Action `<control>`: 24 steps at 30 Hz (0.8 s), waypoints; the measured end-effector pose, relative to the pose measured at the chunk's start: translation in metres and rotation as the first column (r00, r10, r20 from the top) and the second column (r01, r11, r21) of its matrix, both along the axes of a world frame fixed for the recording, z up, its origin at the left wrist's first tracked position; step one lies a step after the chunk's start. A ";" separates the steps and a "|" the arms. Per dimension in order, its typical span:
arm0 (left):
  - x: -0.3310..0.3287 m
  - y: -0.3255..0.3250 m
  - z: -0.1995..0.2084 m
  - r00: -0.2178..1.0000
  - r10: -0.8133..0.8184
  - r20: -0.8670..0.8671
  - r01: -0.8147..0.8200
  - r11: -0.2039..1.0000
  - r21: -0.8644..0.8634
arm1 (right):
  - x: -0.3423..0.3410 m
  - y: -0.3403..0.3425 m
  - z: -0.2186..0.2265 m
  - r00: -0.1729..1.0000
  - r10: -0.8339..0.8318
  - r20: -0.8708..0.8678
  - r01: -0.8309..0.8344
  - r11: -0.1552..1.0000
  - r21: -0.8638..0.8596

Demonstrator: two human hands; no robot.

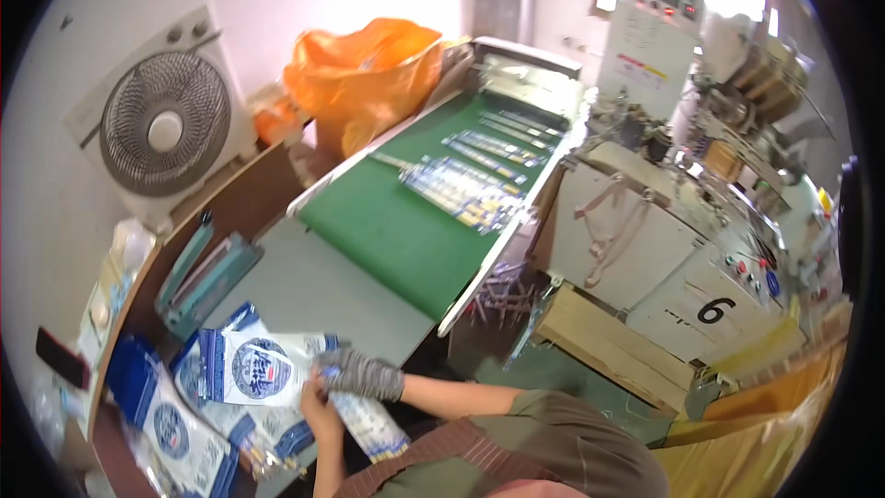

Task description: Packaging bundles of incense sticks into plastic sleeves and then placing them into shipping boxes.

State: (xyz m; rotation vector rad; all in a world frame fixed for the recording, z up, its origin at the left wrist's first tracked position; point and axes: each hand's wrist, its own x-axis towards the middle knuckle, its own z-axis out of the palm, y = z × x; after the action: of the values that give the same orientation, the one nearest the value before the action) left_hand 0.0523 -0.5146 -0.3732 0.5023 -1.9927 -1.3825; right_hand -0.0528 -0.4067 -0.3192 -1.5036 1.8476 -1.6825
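Observation:
A white and blue printed plastic bag (263, 369) lies on its side in front of me, its right end at my hands. My right hand (364, 374), in a grey knit glove, is closed around that end. Just below it, my bare left hand (319, 398) is closed at the bag's edge, its fingertips partly hidden. More bags like it are piled beneath and to the left, among them a white and blue bag (175, 433). A strip of small printed packets (371, 429) hangs below my right hand.
Ahead, a green conveyor belt (369, 240) carries rows of packet strips (461, 192). A teal sealer-like tool (207, 277) stands left on the grey table, near a fan (166, 129). An orange sack (369, 65) sits behind; a packing machine (645, 240) stands right.

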 end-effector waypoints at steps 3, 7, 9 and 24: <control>0.005 0.001 0.016 0.996 -0.092 0.021 0.078 0.928 0.364 | 0.008 -0.018 0.006 0.926 0.153 0.344 -0.123 0.987 -0.106; 0.006 -0.022 -0.015 0.963 0.012 0.268 0.015 0.995 -0.097 | -0.005 -0.020 -0.040 0.917 0.036 0.396 -0.028 0.999 -0.028; 0.005 -0.005 -0.008 0.995 0.076 0.070 -0.088 0.979 0.185 | -0.010 -0.020 -0.047 0.908 0.086 0.411 -0.086 0.996 -0.019; 0.077 0.026 0.048 0.885 -0.466 0.010 0.386 0.720 -0.577 | 0.056 0.104 -0.044 0.856 -0.054 0.514 -0.319 0.728 0.606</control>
State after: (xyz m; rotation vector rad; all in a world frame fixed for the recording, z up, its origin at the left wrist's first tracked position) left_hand 0.1293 -0.4886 -0.3251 -0.3472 -2.3522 -0.9387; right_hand 0.0030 -0.3031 -0.3629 -0.7671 1.7054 -0.9924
